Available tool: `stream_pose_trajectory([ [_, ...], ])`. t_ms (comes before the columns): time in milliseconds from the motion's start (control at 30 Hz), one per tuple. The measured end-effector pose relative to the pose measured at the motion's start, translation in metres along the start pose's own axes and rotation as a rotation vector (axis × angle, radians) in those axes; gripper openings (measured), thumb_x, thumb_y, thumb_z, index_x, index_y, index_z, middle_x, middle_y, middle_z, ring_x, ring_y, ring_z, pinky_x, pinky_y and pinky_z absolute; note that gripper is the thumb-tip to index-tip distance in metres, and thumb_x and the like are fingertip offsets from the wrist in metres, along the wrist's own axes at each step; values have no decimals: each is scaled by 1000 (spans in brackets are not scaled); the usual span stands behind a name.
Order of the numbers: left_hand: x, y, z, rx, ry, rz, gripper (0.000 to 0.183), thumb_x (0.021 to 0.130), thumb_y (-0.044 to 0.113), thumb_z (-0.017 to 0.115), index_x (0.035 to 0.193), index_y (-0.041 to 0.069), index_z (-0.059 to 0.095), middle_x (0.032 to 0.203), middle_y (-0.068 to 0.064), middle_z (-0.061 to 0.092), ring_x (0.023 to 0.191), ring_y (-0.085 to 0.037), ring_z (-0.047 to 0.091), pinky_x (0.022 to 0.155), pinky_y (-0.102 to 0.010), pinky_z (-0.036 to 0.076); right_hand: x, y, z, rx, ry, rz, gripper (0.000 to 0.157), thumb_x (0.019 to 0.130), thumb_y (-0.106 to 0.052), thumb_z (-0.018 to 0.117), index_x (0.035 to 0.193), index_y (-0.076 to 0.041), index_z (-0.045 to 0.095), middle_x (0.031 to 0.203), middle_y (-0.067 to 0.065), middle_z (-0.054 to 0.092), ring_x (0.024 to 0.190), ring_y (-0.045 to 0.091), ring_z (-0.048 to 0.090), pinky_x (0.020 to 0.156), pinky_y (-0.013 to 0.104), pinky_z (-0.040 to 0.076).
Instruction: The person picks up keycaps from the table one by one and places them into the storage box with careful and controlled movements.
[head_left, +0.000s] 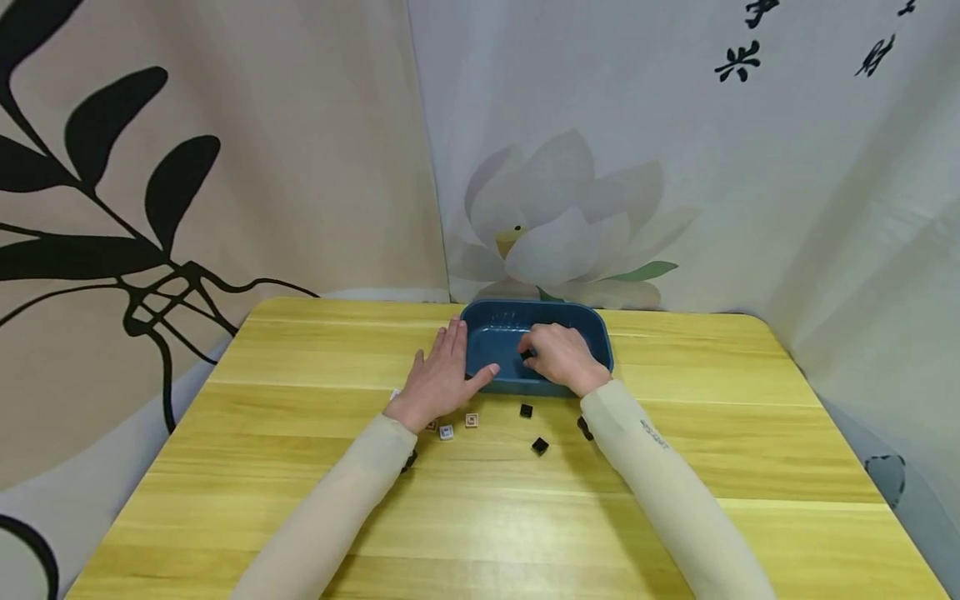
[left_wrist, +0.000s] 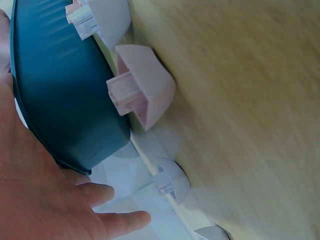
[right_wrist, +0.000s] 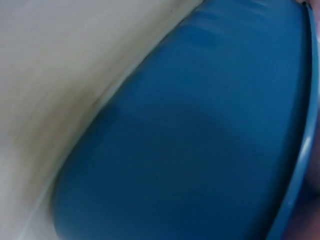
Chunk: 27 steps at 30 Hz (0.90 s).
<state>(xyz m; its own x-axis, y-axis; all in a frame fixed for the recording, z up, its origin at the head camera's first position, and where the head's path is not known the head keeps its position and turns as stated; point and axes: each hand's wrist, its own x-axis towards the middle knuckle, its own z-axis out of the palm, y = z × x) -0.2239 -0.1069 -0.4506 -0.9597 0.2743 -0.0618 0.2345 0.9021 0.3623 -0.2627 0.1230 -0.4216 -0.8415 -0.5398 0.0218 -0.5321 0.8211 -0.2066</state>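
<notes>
A blue rectangular tray [head_left: 517,387] stands at the back of the table. Its outer wall [right_wrist: 185,135] fills most of the right wrist view. Inside it, my right hand [head_left: 562,354] pinches a small black keycap [head_left: 527,355] between thumb and fingers, low over the tray floor. My left hand [head_left: 438,375] lies with straight fingers along the tray's left end, thumb spread over the near rim. In the left wrist view, a pink keycap [left_wrist: 155,90] and a white keycap [left_wrist: 112,22] lie close to the tray, their hollow undersides and stems showing.
On the table [head_left: 480,517] before the tray lie a pink keycap [head_left: 472,421], a white keycap [head_left: 447,432] and black keycaps [head_left: 540,447]. One black keycap [head_left: 585,428] is partly behind the right sleeve, another [head_left: 409,461] beside the left sleeve. A printed curtain [head_left: 315,167] hangs behind.
</notes>
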Motion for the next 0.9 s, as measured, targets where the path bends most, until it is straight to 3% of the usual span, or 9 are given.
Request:
stream_pose_trajectory([
  [267, 0, 1, 0, -1, 5, -3, 106, 98, 80, 33, 166, 4, 2, 173, -11, -5, 159, -34, 7, 119, -69, 17, 9, -1, 0, 29, -67, 26, 21, 96, -12, 75, 116, -11, 80, 118, 7, 75, 105, 28, 70, 89, 49, 57],
  [567, 0, 1, -1, -17, 11, 5, 105, 99, 77, 35, 165, 3, 2, 173, -13, -3, 159, -36, 7, 120, -67, 17, 15, 3, 4, 68, -137, 48, 19, 98, -11, 72, 116, -11, 80, 119, 7, 74, 108, 28, 69, 95, 49, 56],
  [900, 0, 2, -2, 11, 16, 6, 104, 99, 77, 34, 165, 2, 3, 173, -13, -4, 159, -35, 6, 120, -66, 18, 16, 5, 6, 49, -139, 57, 20, 98, -17, 74, 117, -14, 79, 119, 6, 74, 107, 28, 69, 95, 53, 54],
])
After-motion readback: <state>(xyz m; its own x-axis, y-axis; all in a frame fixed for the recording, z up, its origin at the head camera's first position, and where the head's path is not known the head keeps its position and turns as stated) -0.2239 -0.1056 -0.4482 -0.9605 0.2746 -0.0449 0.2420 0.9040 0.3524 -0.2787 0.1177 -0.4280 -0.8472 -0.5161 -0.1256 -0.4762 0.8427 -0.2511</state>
